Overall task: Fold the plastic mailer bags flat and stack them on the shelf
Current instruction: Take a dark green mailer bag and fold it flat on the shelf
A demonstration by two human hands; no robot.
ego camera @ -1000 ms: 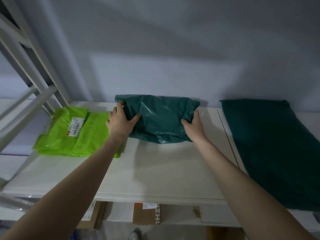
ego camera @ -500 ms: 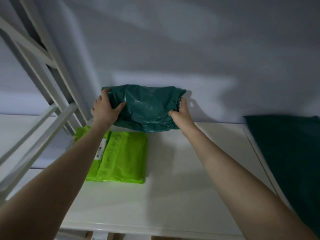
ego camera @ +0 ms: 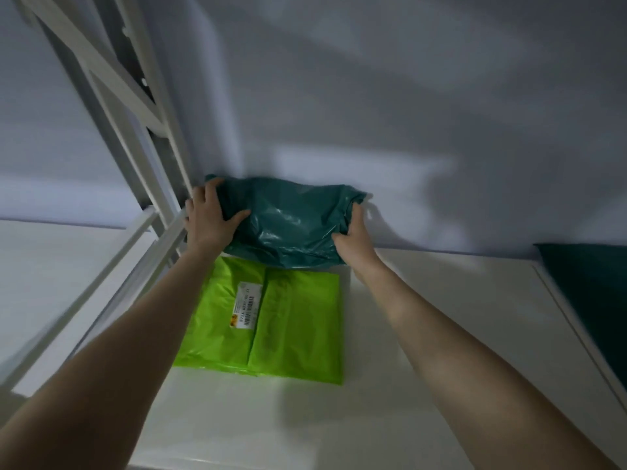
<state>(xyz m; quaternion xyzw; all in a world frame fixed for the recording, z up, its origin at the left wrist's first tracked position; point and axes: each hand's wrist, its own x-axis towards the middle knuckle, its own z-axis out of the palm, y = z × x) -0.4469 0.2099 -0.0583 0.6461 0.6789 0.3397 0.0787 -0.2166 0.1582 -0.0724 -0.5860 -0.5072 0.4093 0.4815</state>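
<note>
A folded dark teal mailer bag (ego camera: 288, 228) is held between both hands above the far end of a lime-green mailer bag (ego camera: 271, 323), close to the wall (ego camera: 373, 113); whether its lower edge touches the green one cannot be told. The left hand (ego camera: 210, 218) grips the teal bag's left end, thumb laid across its glossy top and fingers curled over the far corner. The right hand (ego camera: 353, 235) clamps the right end, fingers bunching the plastic into creases there. The green bag lies flat on the white shelf (ego camera: 424, 334) just below and nearer than the hands, between the two forearms, folded with a seam running down its middle. A white shipping label (ego camera: 246, 305) with a barcode sits on its left half, below the left hand. To the left of the left hand, white frame bars (ego camera: 135, 130) of the shelving rise at a slant, the knuckles close beside one of them. Well to the right of the right hand, at the edge of the view, another dark teal bag (ego camera: 593, 300) lies on the shelf beyond a thin joint in the surface. Soft shadows fall across the wall behind the hands, and the picture is slightly blurred.
</note>
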